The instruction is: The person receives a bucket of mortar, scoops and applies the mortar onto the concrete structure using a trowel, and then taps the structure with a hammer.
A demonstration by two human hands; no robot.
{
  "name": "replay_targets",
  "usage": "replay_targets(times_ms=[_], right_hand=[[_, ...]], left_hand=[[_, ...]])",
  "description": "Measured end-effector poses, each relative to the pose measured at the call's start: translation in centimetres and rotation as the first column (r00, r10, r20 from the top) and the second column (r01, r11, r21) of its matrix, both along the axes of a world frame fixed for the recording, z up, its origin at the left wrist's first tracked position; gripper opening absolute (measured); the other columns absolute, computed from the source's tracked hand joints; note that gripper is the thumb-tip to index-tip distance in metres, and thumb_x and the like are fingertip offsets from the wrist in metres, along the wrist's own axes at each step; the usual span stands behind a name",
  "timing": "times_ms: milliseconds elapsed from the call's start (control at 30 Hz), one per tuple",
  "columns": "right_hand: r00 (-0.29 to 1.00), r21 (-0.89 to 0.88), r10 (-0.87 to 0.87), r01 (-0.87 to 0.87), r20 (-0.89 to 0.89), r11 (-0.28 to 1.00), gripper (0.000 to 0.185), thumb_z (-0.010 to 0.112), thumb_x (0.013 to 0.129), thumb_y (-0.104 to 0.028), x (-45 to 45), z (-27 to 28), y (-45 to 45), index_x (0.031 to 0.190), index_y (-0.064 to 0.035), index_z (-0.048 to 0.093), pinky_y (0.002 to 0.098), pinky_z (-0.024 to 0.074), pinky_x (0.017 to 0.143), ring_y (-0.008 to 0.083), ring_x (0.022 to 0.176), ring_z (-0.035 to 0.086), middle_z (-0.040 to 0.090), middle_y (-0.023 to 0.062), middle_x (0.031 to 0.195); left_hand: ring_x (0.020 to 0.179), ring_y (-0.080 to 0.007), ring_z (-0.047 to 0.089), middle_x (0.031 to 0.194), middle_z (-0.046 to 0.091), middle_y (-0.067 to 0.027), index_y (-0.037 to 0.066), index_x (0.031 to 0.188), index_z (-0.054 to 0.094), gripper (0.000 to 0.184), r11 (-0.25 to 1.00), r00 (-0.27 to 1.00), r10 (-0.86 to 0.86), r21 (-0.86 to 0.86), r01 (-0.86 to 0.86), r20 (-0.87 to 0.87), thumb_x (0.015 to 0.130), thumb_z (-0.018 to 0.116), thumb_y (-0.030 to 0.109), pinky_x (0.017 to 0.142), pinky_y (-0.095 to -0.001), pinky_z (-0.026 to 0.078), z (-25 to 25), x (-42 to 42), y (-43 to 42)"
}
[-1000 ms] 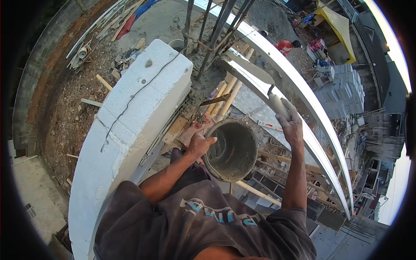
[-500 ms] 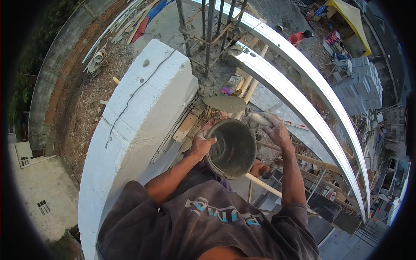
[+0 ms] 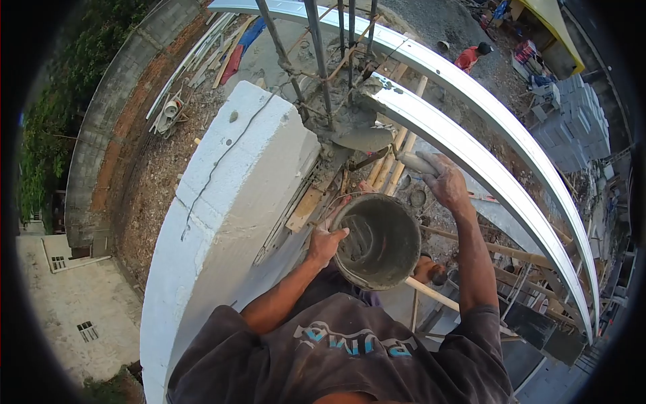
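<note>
My left hand (image 3: 326,245) grips the rim of a dark bucket (image 3: 397,232), thumb over the edge. The bucket tilts toward me, its inside coated with grey mortar residue. My right hand (image 3: 444,180) is closed around the handle of a trowel (image 3: 363,139). The trowel's blade lies against the wet grey mortar (image 3: 336,128) at the foot of several upright steel bars (image 3: 319,67). Left of the mortar stands a thick white block wall (image 3: 225,161) with a dark crack-like line along its top.
Two long white metal beams (image 3: 471,135) curve away to the right. Bamboo poles (image 3: 398,161) lie below them. A person in red (image 3: 465,60) is on the ground at upper right, near stacked grey blocks (image 3: 579,124). Below the bucket, another person (image 3: 428,271) is partly visible.
The trowel blade has moved up closer to the bars and against the mortar, with my right hand following. The bucket stays in my left hand. The whole view has shifted slightly.
</note>
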State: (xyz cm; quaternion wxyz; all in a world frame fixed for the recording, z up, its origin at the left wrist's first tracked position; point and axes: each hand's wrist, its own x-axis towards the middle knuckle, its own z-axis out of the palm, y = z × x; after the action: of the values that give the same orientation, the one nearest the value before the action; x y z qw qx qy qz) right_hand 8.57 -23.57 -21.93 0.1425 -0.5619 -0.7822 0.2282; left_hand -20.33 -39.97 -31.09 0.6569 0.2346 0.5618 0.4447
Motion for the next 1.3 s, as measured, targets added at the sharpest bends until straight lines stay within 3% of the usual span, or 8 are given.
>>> replay_targets(times_ms=[133, 333, 467, 667, 967, 1100, 1233, 1300], right_hand=[[0.999, -0.032, -0.013, 0.012, -0.031, 0.999, 0.051, 0.071, 0.082, -0.01, -0.7, 1.2, 1.1, 0.132, -0.0141, 0.063, 0.0415, 0.052, 0.093, 0.0314, 0.108, 0.065, 0.066, 0.0107, 0.121], [0.956, -0.27, -0.176, 0.11, -0.233, 0.956, 0.052, 0.073, 0.086, -0.017, -0.4, 2.5, 1.9, 0.135, -0.0069, 0.061, 0.0397, 0.05, 0.098, 0.029, 0.109, 0.067, 0.067, 0.0173, 0.124], [0.984, -0.022, -0.003, -0.001, -0.178, 1.0, 0.053, 0.07, 0.087, -0.022, -5.5, 1.2, 2.1, 0.136, -0.0047, 0.06, 0.0387, 0.0518, 0.093, 0.0265, 0.108, 0.067, 0.068, 0.0201, 0.122], [0.954, -0.299, 0.049, -0.141, -0.296, 0.944, 0.055, 0.071, 0.08, -0.02, -4.9, 6.6, 5.9, 0.131, -0.0032, 0.063, 0.04, 0.0509, 0.095, 0.0326, 0.106, 0.068, 0.068, 0.0205, 0.122], [0.975, -0.128, 0.098, -0.125, -0.198, 0.984, 0.054, 0.074, 0.079, -0.019, -6.4, 5.8, 7.1, 0.13, -0.003, 0.064, 0.0416, 0.054, 0.089, 0.032, 0.098, 0.07, 0.071, 0.0196, 0.112], [0.955, -0.351, -0.031, -0.077, -0.294, 0.933, 0.051, 0.074, 0.078, -0.019, -2.5, 9.0, 7.0, 0.127, -0.0098, 0.068, 0.0407, 0.0557, 0.089, 0.0306, 0.093, 0.07, 0.072, 0.0173, 0.108], [0.996, -0.281, 0.084, -0.085, -0.014, 0.956, 0.05, 0.079, 0.077, -0.015, -9.1, 7.1, 8.5, 0.126, -0.0111, 0.069, 0.0401, 0.0549, 0.091, 0.0283, 0.097, 0.069, 0.071, 0.0123, 0.116], [0.992, -0.25, 0.12, -0.126, -0.039, 0.96, 0.05, 0.079, 0.078, -0.015, -8.7, 7.2, 9.5, 0.126, -0.011, 0.068, 0.0407, 0.0544, 0.091, 0.0279, 0.098, 0.069, 0.071, 0.0124, 0.115]], left_hand=[[0.099, -0.0181, 0.062, 0.116, 0.065, -0.0135, -0.01, 0.126, 0.054, 0.049, 0.996, 0.988, -0.059, -0.075, 0.048, -0.145, 0.084, 0.072, 0.007, 0.088, -0.0293, 0.05, -0.7, -0.5, 0.0], [0.097, -0.0133, 0.062, 0.113, 0.068, -0.0077, -0.004, 0.125, 0.061, 0.041, 0.995, 0.998, -0.033, -0.092, 0.028, -0.048, 0.086, 0.068, 0.006, 0.089, -0.0277, 0.048, -0.5, -0.6, 0.0], [0.095, -0.0155, 0.063, 0.108, 0.068, -0.0091, -0.005, 0.121, 0.06, 0.041, 0.993, 0.999, -0.042, -0.111, 0.04, -0.017, 0.083, 0.072, 0.006, 0.085, -0.0294, 0.051, -0.4, -0.2, 0.8], [0.095, -0.0147, 0.064, 0.11, 0.068, -0.0075, -0.003, 0.122, 0.061, 0.039, 0.994, 0.995, -0.098, -0.051, 0.097, -0.016, 0.085, 0.07, 0.005, 0.085, -0.0293, 0.051, -1.4, 0.0, 1.6], [0.097, -0.0149, 0.063, 0.114, 0.067, -0.0084, -0.005, 0.128, 0.057, 0.044, 0.988, 0.987, -0.144, -0.068, 0.14, -0.065, 0.087, 0.068, 0.004, 0.087, -0.0299, 0.051, -4.1, -0.5, 2.3], [0.098, -0.0147, 0.063, 0.114, 0.067, -0.0084, -0.005, 0.128, 0.058, 0.043, 0.986, 0.984, -0.15, -0.083, 0.143, -0.091, 0.087, 0.068, 0.005, 0.088, -0.03, 0.051, -3.7, -1.0, 2.6], [0.096, -0.0136, 0.062, 0.111, 0.067, -0.0071, -0.005, 0.127, 0.058, 0.042, 0.987, 0.986, -0.16, -0.042, 0.158, -0.037, 0.087, 0.067, 0.004, 0.087, -0.0296, 0.051, -3.0, -0.2, 3.7], [0.096, -0.0132, 0.062, 0.11, 0.067, -0.0066, -0.005, 0.126, 0.059, 0.041, 0.984, 0.984, -0.174, -0.047, 0.172, -0.026, 0.087, 0.067, 0.004, 0.086, -0.0293, 0.051, -1.7, 0.4, 4.4]])
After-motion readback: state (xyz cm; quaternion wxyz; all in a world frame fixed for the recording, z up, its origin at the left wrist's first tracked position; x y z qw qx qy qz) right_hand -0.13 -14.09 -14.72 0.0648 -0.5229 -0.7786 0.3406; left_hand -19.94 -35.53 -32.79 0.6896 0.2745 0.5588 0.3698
